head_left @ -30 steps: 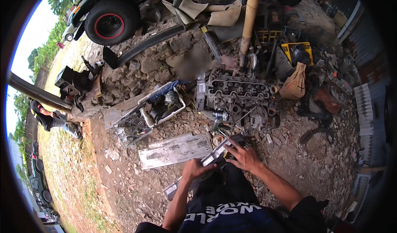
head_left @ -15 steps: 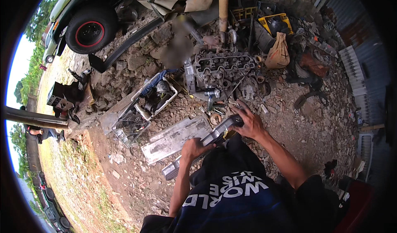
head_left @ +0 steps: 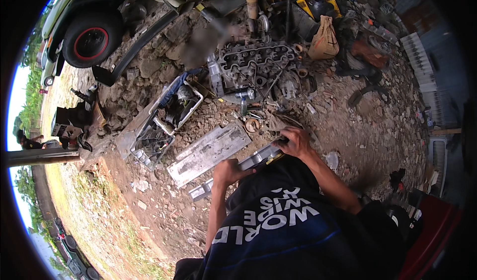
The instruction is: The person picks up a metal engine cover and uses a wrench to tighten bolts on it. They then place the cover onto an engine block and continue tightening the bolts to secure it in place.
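Basically, the left grip is closed around a long metal piece slanting 8 to 2 o'clock, and the right grip is curled over its 2 o'clock end; can't tell how tight. Just beside it at 10 o'clock there's a flat metal plate, then an engine at 12, brown sack at 1.

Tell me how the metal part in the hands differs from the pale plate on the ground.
Pose: the part is in the left hand, with the right hand at its far end; the plate lies on the ground.
Shape: the part is narrow and ridged; the plate is broader and mostly flat.
Look: the part is greyer; the plate is whiter, with dark smudges.
Both are long and look metallic.
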`<action>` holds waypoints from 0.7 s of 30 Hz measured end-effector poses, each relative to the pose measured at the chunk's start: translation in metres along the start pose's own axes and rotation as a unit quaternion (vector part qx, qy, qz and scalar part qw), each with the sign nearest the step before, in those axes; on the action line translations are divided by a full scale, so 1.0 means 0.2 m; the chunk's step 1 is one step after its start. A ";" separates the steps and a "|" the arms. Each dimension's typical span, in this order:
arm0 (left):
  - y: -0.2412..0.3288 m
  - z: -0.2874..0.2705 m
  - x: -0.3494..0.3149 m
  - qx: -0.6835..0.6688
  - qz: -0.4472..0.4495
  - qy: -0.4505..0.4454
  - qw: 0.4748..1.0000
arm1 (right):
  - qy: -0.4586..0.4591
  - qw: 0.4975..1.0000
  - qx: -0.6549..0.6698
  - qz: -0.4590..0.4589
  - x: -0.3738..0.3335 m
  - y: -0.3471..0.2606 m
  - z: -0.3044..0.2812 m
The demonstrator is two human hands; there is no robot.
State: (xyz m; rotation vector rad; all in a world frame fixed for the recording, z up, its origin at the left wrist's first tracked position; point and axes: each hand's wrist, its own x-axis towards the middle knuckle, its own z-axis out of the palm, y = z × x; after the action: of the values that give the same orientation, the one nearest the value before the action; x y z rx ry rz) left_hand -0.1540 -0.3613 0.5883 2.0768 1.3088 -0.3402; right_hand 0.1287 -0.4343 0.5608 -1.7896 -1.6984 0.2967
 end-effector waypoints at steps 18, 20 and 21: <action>0.70 0.19 0.43 -0.102 -0.026 0.064 0.992 | -0.139 0.986 0.091 -0.018 0.38 0.82 -0.38; 0.78 0.24 0.49 -0.128 0.002 0.123 0.984 | -0.140 0.981 0.127 -0.048 0.45 0.86 -0.46; 0.82 0.24 0.50 -0.139 0.015 0.150 0.979 | -0.140 0.977 0.147 -0.060 0.49 0.87 -0.49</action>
State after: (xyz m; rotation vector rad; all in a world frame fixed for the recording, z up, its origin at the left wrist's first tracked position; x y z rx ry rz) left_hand 0.0421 -0.3686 0.5612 1.9568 1.4047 0.1711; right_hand 0.3395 -0.3626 0.5592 -1.4751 -1.8337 0.7361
